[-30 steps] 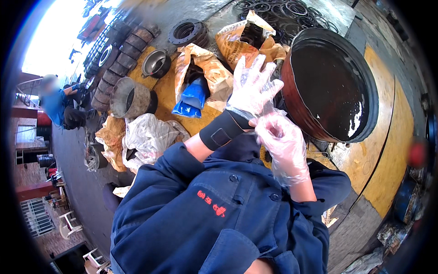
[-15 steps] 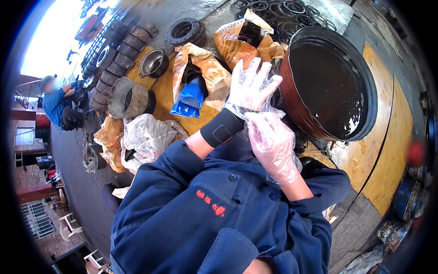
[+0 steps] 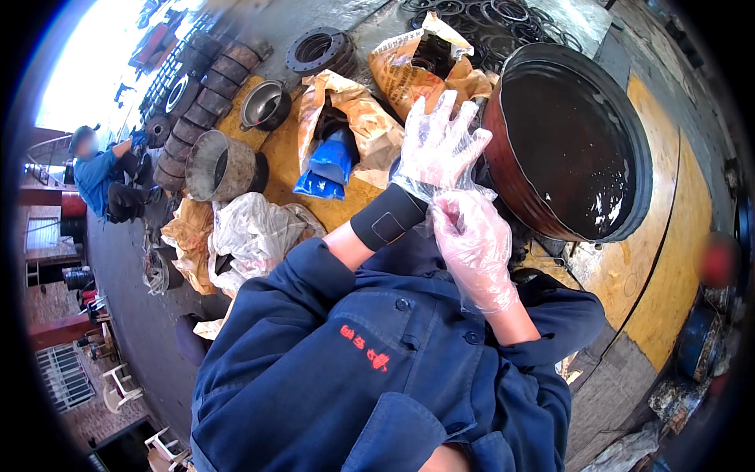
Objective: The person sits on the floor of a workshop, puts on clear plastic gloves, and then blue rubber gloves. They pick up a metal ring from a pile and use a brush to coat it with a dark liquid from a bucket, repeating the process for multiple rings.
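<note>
My left hand [image 3: 442, 149] is raised with its fingers spread inside a clear plastic disposable glove, a black wristband [image 3: 388, 219] round its wrist. My right hand [image 3: 473, 248], gloved in the same thin film, is closed in a pinch on the loose cuff of the left hand's plastic glove [image 3: 445, 189]. Just right of both hands stands a big open drum [image 3: 497, 157], its outside reddish brown, holding dark liquid with shiny spots. Beyond the left hand, torn orange-and-white paper sacks [image 3: 370, 126] lie open, one with a blue plastic bag [image 3: 330, 157] at its mouth.
Dark metal rings [image 3: 503, 16] are heaped at the far side, near stacked flanged rings [image 3: 318, 52]. Left of the sacks are a metal pot [image 3: 266, 105], a worn bucket [image 3: 216, 169] and crumpled white plastic [image 3: 255, 232]. A person in blue [image 3: 102, 181] sits at the far left.
The fingers of my left hand have straightened and reached slightly farther away. My right hand has shifted a little while keeping its pinch at the cuff.
</note>
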A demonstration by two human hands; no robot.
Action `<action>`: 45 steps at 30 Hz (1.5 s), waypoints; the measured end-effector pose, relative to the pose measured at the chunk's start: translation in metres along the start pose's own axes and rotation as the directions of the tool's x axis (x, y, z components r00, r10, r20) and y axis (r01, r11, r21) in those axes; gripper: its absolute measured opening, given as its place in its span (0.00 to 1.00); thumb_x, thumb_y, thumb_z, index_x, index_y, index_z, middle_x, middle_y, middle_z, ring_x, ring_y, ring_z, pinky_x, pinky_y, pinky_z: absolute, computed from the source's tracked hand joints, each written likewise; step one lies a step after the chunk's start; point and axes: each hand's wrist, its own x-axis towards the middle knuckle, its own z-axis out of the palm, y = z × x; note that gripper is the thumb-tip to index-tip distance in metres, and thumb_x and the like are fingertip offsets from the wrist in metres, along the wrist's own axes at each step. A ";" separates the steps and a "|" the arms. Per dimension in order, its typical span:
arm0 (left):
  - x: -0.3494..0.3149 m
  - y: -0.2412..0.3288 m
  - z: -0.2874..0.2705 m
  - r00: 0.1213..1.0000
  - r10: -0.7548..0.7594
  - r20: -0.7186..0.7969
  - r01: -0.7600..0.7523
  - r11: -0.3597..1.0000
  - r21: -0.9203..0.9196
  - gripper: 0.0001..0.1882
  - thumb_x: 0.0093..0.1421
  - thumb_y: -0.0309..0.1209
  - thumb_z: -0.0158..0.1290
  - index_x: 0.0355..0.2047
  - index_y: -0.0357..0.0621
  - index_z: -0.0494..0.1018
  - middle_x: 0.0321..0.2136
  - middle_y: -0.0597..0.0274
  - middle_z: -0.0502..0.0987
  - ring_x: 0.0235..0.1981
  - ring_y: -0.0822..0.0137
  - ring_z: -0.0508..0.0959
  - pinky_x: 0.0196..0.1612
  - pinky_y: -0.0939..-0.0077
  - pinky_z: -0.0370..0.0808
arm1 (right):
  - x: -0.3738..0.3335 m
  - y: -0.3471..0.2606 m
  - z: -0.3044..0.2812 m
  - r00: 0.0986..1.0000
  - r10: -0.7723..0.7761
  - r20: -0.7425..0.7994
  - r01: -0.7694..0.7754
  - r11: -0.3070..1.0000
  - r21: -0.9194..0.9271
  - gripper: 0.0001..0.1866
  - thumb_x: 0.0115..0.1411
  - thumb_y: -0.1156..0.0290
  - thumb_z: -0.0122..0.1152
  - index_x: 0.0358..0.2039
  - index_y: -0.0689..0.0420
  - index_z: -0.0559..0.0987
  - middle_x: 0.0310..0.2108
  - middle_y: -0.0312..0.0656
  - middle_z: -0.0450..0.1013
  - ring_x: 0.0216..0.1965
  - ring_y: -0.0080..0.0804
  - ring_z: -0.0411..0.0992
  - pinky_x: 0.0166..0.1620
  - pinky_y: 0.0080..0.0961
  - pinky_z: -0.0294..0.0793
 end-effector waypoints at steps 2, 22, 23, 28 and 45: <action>-0.004 -0.003 0.006 1.000 0.010 -0.012 -0.010 0.999 0.049 0.47 0.44 0.70 0.61 0.62 0.63 0.74 0.69 0.49 0.63 0.73 0.38 0.56 0.69 0.28 0.50 | 0.000 -0.009 -0.004 0.999 0.053 0.010 -0.054 0.996 0.072 0.09 0.52 0.81 0.68 0.33 0.57 0.80 0.31 0.40 0.78 0.29 0.38 0.77 0.37 0.31 0.77; -0.007 -0.011 0.014 1.000 0.004 -0.030 -0.005 0.999 -0.049 0.40 0.44 0.60 0.63 0.57 0.60 0.76 0.68 0.51 0.65 0.71 0.36 0.57 0.69 0.27 0.47 | 0.010 -0.019 -0.002 0.998 -0.061 -0.034 0.059 0.997 -0.056 0.17 0.49 0.78 0.70 0.41 0.55 0.80 0.29 0.41 0.73 0.29 0.43 0.75 0.33 0.35 0.77; -0.007 -0.009 0.011 1.000 -0.001 -0.029 0.000 0.999 -0.048 0.35 0.45 0.56 0.63 0.54 0.59 0.77 0.67 0.51 0.67 0.70 0.36 0.58 0.68 0.25 0.48 | 0.013 -0.024 -0.001 0.998 -0.061 -0.028 0.058 0.993 -0.098 0.17 0.49 0.77 0.71 0.41 0.55 0.80 0.31 0.41 0.74 0.28 0.42 0.75 0.32 0.35 0.76; -0.001 -0.003 0.001 0.995 -0.033 -0.094 0.015 0.982 -0.189 0.40 0.45 0.61 0.62 0.58 0.62 0.75 0.65 0.51 0.68 0.70 0.39 0.60 0.67 0.25 0.49 | 0.008 -0.011 0.014 0.989 -0.149 -0.007 0.137 0.922 -0.361 0.16 0.53 0.74 0.70 0.43 0.55 0.81 0.33 0.43 0.75 0.30 0.46 0.75 0.34 0.36 0.77; -0.007 0.007 -0.031 0.985 -0.141 -0.099 0.112 0.961 -0.254 0.55 0.53 0.65 0.59 0.71 0.40 0.59 0.70 0.40 0.60 0.73 0.38 0.55 0.72 0.37 0.49 | -0.003 -0.016 0.011 0.964 -0.238 0.122 0.230 0.970 0.072 0.10 0.54 0.81 0.69 0.36 0.57 0.80 0.34 0.46 0.78 0.34 0.47 0.79 0.37 0.36 0.79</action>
